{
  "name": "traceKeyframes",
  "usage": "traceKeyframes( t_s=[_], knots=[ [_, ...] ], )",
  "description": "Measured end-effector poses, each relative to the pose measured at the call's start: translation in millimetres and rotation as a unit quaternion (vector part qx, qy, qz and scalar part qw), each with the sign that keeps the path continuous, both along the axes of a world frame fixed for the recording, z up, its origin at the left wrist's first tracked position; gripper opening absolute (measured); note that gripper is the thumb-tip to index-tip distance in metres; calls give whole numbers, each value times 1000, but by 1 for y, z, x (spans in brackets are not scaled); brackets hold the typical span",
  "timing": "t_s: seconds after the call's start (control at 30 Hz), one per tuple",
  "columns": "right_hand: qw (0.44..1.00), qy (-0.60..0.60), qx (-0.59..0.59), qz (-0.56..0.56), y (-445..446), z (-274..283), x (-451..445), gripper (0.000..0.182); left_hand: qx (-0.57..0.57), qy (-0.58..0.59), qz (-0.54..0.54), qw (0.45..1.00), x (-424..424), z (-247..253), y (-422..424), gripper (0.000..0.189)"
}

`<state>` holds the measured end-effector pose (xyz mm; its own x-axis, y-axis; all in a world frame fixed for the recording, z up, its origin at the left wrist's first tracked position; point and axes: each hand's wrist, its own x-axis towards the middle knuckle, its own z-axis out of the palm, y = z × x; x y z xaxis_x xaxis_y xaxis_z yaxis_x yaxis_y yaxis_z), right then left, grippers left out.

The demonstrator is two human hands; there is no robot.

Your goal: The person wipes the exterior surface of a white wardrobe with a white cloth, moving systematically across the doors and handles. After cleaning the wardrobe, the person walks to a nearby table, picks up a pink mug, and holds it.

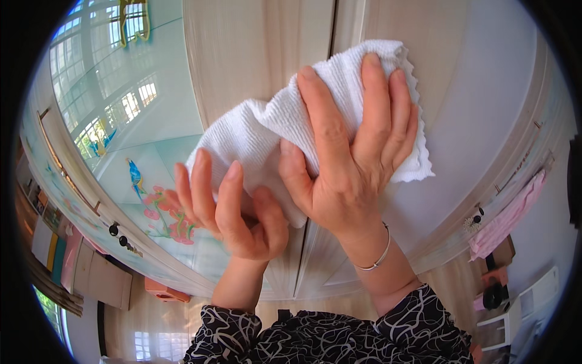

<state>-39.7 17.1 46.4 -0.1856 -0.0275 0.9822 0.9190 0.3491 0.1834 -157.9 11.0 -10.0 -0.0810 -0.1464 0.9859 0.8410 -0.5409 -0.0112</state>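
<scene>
A white ribbed cloth (245, 132) with a scalloped edge lies bunched against a pale wood-grain wardrobe door (259, 50), across the gap between two door panels. My right hand (350, 150) presses it to the surface with fingers spread, the thumb at its lower fold. My left hand (236, 209) is at the cloth's lower left part, palm up, its fingers apart and slightly curled. Nothing shows between those fingers; whether they touch the cloth is unclear. Left of them, a glossy glass panel (168, 173) bears a painted blue bird and red flowers, and reflects a barred window.
Long metal handles (68, 166) run along the doors, with keys in a lock (119, 234) below. A pink cloth (509, 216) hangs at the right. Behind me on the wood floor (122, 327) stand an orange stool (166, 290) and a white chair (507, 323).
</scene>
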Motion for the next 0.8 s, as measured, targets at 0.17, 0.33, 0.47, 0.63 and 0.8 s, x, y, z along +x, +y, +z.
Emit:
traceKeyframes(
  t_s=[0.17, 0.33, 0.47, 0.63, 0.8],
  knots=[
    [1000, 10, -2, -22, 0, -9, -3, 44, -127, 30, 6, 991, 3, -17, -9, 45],
    [997, 51, -56, -12, -5, -80, 1, 38, -138, 71, -11, 988, 3, -92, 3, 45],
    [993, 36, -114, -7, -14, -170, 14, 32, -209, 158, 47, 964, -3, -176, -11, 41],
    [985, -22, -167, -33, -27, -247, 38, 31, -253, 234, 16, 938, 3, -235, -21, 40],
    [995, -26, -92, -25, -12, -196, 34, 40, -191, 207, 39, 959, 0, -165, -16, 45]
  ],
)
